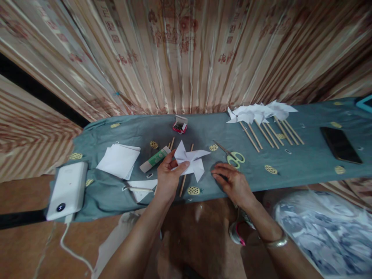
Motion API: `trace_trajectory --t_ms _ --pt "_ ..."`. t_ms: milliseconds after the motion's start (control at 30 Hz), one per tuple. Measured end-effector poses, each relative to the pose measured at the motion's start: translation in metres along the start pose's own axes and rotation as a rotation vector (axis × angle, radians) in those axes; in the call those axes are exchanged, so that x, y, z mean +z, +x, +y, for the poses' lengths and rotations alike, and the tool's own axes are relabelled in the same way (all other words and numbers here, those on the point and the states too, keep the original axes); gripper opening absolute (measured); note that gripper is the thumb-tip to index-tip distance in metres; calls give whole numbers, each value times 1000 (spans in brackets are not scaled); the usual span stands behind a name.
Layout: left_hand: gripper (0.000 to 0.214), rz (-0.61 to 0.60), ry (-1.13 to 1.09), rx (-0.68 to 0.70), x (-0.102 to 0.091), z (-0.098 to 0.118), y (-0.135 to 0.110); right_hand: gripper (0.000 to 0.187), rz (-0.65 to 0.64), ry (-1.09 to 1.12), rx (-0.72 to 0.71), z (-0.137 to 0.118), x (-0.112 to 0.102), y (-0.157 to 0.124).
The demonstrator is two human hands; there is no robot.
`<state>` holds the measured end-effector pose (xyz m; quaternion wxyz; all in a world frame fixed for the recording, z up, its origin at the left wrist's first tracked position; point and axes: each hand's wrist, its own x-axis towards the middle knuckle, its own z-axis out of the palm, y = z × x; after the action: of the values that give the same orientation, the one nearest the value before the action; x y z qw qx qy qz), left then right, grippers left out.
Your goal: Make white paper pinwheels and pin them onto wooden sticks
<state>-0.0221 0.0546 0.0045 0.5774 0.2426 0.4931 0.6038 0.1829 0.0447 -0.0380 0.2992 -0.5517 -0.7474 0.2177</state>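
My left hand (168, 174) grips a folded white paper pinwheel (192, 161) by its lower left blade, above the blue-grey cloth-covered board (305, 162). A wooden stick (186, 172) lies under the pinwheel. My right hand (232, 180) rests on the cloth just right of the pinwheel, fingers curled down, pressing on something small I cannot make out. Scissors with pale green handles (234, 155) lie just beyond my right hand. A glue stick (155, 159) lies just beyond my left hand.
Finished pinwheels on sticks (263, 120) lie at the back right. A small open box of pins (180, 124) sits at the back middle. White paper squares (119, 161) and a white power bank (67, 190) are left; a dark phone (340, 145) is right. A curtain hangs behind.
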Motion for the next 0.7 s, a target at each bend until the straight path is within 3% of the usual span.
trace_trajectory --t_ms 533,633,700 --pt "57 -15 -14 -60 8 -3 -8 18 -52 -29 -64 -9 0 -9" --pt "55 -34 -26 -58 10 -5 -8 15 12 5 -26 -16 -9 -7" --pt "52 -46 -37 -53 13 -6 -9 13 121 46 -4 -27 -18 -5"
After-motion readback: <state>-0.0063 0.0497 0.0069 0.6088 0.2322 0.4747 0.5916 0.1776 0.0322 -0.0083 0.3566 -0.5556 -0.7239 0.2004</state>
